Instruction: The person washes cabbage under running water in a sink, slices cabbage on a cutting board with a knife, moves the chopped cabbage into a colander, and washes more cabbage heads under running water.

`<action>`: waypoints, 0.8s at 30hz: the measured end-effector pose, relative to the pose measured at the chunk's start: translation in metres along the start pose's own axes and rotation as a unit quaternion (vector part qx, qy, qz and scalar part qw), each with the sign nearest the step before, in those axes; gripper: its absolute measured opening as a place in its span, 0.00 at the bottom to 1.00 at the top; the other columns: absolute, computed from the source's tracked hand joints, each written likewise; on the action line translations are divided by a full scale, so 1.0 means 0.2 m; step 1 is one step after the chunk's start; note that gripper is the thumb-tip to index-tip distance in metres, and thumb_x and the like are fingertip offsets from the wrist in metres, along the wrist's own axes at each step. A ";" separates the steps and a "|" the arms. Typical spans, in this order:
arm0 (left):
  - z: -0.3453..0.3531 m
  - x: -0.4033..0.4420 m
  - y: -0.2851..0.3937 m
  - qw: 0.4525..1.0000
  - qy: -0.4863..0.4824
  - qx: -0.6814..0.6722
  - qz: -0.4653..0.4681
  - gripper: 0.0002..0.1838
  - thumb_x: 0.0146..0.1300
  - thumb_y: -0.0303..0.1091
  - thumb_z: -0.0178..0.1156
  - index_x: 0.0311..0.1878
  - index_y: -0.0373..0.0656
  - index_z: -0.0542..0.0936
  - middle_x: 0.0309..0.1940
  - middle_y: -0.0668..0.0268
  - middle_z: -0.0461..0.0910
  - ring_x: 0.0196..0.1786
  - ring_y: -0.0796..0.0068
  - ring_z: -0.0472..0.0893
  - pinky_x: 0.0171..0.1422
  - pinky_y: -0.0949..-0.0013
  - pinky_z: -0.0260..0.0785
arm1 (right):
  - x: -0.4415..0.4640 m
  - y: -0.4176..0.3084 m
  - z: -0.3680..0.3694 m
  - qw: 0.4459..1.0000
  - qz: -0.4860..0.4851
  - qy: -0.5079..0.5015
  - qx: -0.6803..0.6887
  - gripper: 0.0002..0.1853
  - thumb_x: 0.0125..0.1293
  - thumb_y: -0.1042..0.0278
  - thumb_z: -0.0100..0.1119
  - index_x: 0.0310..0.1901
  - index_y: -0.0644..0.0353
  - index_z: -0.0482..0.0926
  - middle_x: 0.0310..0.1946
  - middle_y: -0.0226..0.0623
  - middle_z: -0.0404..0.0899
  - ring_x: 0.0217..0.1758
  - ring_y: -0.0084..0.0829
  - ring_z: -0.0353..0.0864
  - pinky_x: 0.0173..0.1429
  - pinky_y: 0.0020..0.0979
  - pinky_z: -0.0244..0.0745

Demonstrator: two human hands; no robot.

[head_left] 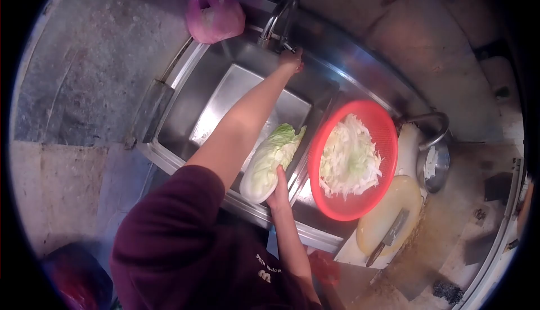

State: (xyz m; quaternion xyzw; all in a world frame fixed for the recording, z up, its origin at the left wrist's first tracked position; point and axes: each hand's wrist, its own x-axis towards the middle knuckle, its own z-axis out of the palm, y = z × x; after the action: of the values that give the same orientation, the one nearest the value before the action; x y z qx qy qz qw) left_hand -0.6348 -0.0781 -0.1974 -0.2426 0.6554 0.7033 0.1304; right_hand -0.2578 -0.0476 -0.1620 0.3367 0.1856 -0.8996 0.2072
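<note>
The work looks partly done, judging by how things lie. At right of centre, a heap of pale cut leaves (350,155) fills much of the red basket (388,180), so that portion appears already shredded. The head of cabbage (265,166), near the middle of the frame and over the near edge of the sink (183,99), is whole: its leaves are closed together and no cut shows on the side in view, so everything on this head seems left to do. The right hand (278,195) is clamped on it, the thumb along its right flank and the other fingers hidden beneath. The left hand (291,61) reaches to the upper middle of the frame, at the base of the tap (269,30); its fingers look curled there, but whether they are closed on the handle I cannot tell, nor whether water is running. At lower right the knife (394,229) lies on the round chopping board (368,228), with no hand near it, so no cutting is in progress. A knotted pink bag (216,20) sits at upper left by the sink's corner, its contents unclear.
</note>
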 end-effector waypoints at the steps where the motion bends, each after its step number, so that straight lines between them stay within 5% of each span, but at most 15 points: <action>1: 0.00 0.01 -0.01 1.000 -0.001 0.001 -0.002 0.24 0.62 0.54 0.55 0.26 0.39 0.73 0.18 0.64 0.76 0.16 0.74 0.75 0.19 0.68 0.71 | 0.00 0.00 0.00 1.000 -0.001 -0.002 -0.002 0.29 0.68 0.50 0.46 0.63 0.60 0.61 0.57 0.44 0.70 0.60 0.41 0.70 0.64 0.43 0.65; 9: 0.05 -0.02 -0.03 0.999 0.000 -0.047 0.016 0.25 0.64 0.49 0.47 0.21 0.37 0.75 0.14 0.63 0.75 0.12 0.72 0.73 0.18 0.68 0.71 | 0.03 -0.01 -0.02 1.000 -0.003 -0.018 -0.023 0.29 0.67 0.49 0.47 0.63 0.61 0.61 0.58 0.43 0.70 0.60 0.40 0.70 0.64 0.41 0.65; 18: -0.03 -0.02 0.04 0.993 0.018 0.110 0.031 0.25 0.62 0.51 0.52 0.24 0.35 0.76 0.16 0.63 0.76 0.16 0.72 0.75 0.22 0.68 0.75 | -0.01 0.01 0.00 1.000 0.016 -0.004 -0.002 0.27 0.69 0.54 0.46 0.63 0.61 0.61 0.58 0.43 0.69 0.60 0.40 0.69 0.64 0.41 0.64; 24: 0.03 0.07 -0.05 0.988 -0.018 -0.152 -0.007 0.21 0.63 0.49 0.54 0.37 0.36 0.76 0.24 0.63 0.77 0.24 0.70 0.78 0.28 0.65 0.77 | -0.03 0.02 0.03 0.999 0.027 -0.002 -0.019 0.27 0.70 0.53 0.44 0.63 0.62 0.60 0.59 0.45 0.68 0.61 0.41 0.68 0.65 0.41 0.63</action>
State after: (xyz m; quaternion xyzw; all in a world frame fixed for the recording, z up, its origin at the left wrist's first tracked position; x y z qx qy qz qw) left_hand -0.6420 -0.0732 -0.2135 -0.2516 0.5372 0.7977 0.1084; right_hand -0.2557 -0.0524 -0.1538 0.3358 0.1925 -0.8907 0.2385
